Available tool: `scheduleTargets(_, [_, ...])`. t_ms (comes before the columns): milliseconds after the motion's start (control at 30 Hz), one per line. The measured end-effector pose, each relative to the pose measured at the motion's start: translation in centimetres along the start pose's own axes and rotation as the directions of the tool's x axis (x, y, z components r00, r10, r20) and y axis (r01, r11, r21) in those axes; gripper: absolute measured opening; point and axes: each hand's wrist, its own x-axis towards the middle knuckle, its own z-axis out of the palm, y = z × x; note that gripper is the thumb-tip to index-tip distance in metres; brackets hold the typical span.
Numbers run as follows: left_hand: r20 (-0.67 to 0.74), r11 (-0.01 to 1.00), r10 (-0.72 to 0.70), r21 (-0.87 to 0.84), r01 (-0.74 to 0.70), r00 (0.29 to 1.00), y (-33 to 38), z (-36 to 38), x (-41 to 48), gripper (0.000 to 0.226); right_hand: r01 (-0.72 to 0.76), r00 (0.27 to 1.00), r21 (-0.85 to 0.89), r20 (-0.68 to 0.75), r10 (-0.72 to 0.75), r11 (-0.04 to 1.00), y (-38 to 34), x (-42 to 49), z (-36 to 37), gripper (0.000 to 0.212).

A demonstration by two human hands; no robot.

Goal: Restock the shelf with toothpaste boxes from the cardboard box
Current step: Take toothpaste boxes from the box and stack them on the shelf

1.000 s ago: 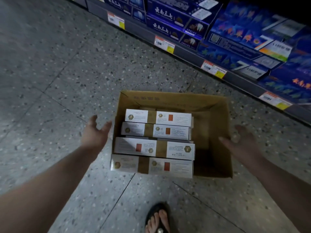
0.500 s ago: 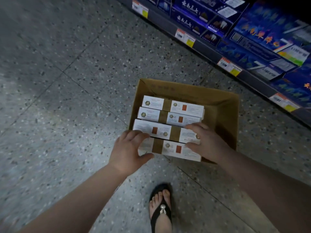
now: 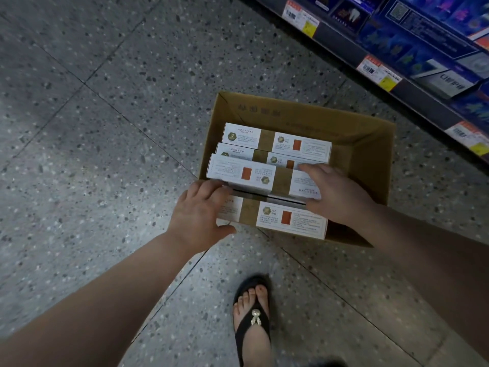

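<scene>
An open cardboard box [image 3: 304, 107] stands on the floor with several white and gold toothpaste boxes lying across its left part. One toothpaste box [image 3: 246, 173] is raised and tilted above the rest. My right hand [image 3: 336, 194] grips its right end, fingers on top and thumb below. My left hand [image 3: 198, 210] clasps the left end of the nearest toothpaste box [image 3: 291, 219], fingers over its far edge, thumb at its near edge. Two more toothpaste boxes [image 3: 275, 139] lie flat behind.
A low shelf [image 3: 412, 91] with blue toothpaste packs and price tags [image 3: 378, 72] runs along the upper right, close to the cardboard box. My foot in a black sandal [image 3: 252, 313] stands just before the cardboard box. Speckled stone floor [image 3: 105, 128] lies to the left.
Both hands came in from the sides of the cardboard box onto the toothpaste boxes. My right hand has lifted the third toothpaste box; my left hand closed on the nearest one.
</scene>
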Motion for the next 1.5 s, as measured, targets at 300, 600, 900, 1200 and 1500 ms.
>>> scheduleTargets(300, [0.029, 0.999, -0.006, -0.032, 0.006, 1.000, 0.0, 0.4, 1.0, 0.057, -0.088, 0.993, 0.149, -0.067, 0.099, 0.985, 0.6, 0.3, 0.2, 0.064])
scheduleTargets(600, [-0.109, 0.977, 0.165, -0.119, -0.178, 0.980, 3.6, -5.7, -3.0, 0.054, -0.211, 0.953, 0.359, -0.130, 0.273, 0.909, 1.9, -7.9, -6.1, 0.062])
scheduleTargets(900, [-0.220, 0.929, 0.281, -0.184, -0.323, 0.934, 13.9, -21.1, -9.4, 0.048, -0.264, 0.909, 0.481, -0.165, 0.382, 0.836, 1.3, -23.7, -19.2, 0.066])
scheduleTargets(1200, [-0.303, 0.898, 0.390, -0.082, -0.432, 0.870, 26.6, -37.5, -13.3, 0.055, -0.172, 0.814, 0.579, -0.372, 0.446, 0.797, -0.6, -41.5, -34.7, 0.048])
scheduleTargets(1500, [-0.200, 0.813, 0.558, -0.063, -0.579, 0.805, 39.9, -50.8, -19.7, 0.048, -0.164, 0.625, 0.578, -0.566, 0.537, 0.800, -2.7, -61.6, -44.4, 0.061])
